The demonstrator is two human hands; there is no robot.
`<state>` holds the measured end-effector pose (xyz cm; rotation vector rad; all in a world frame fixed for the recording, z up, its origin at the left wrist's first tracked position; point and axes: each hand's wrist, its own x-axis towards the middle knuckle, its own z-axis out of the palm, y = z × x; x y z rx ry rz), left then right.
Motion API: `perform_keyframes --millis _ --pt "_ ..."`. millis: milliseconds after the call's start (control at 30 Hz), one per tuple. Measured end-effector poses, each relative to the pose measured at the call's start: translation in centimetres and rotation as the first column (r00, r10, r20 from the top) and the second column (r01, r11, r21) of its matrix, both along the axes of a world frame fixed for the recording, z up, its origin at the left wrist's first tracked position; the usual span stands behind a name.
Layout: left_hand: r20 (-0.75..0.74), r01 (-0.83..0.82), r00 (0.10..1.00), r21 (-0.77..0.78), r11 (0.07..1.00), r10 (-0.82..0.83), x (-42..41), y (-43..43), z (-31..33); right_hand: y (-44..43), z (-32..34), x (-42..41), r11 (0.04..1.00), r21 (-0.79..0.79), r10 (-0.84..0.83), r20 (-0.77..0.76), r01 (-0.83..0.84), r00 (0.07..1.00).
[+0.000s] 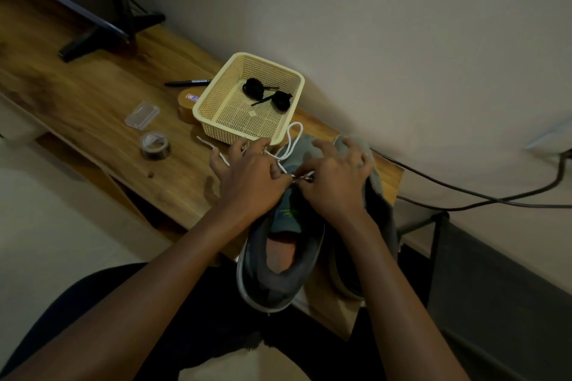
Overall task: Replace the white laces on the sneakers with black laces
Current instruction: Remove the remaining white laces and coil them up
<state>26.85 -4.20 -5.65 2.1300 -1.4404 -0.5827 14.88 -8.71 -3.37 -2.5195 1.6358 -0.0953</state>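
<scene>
Two grey sneakers lie side by side at the table's near right end, the left sneaker [280,260] nearer me and the right sneaker [379,204] partly under my forearm. A white lace [291,141] loops out of the left sneaker toward the basket. My left hand [250,178] and my right hand [335,178] meet over the left sneaker's eyelets, and both pinch the white lace there. Two coiled black laces [268,95] lie in the cream mesh basket [213,96] behind the shoes.
On the wooden table [93,96] sit a roll of tape [154,145], a clear plastic case [141,115], a black marker [187,82] and a brown round box [185,103]. A black stand [102,31] is at the back left. Cables [479,198] run along the wall.
</scene>
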Motion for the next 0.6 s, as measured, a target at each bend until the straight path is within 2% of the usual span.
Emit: perform_keyframes --millis 200,300,400,500,600 --pt "-0.010 -0.003 1.000 0.005 1.000 0.003 0.0 0.0 -0.2 0.0 -0.5 0.2 1.000 0.000 -0.025 -0.032 0.025 0.999" --pt "-0.007 -0.004 1.000 -0.001 1.000 0.004 0.1 -0.1 -0.3 -0.5 -0.2 -0.5 0.984 -0.078 -0.161 0.020 0.162 0.987" --pt "-0.015 -0.009 1.000 -0.015 1.000 0.009 0.1 -0.1 -0.4 -0.9 0.2 -1.2 0.960 -0.082 -0.260 0.094 0.268 0.961" --pt "-0.002 -0.010 1.000 -0.014 1.000 0.010 0.1 -0.2 -0.4 -0.6 0.2 -0.7 0.982 -0.067 -0.167 0.135 0.177 0.977" --pt "0.003 -0.001 1.000 -0.002 1.000 0.001 0.2 -0.1 -0.4 0.1 0.1 0.1 0.999 -0.004 -0.038 0.033 0.038 0.999"
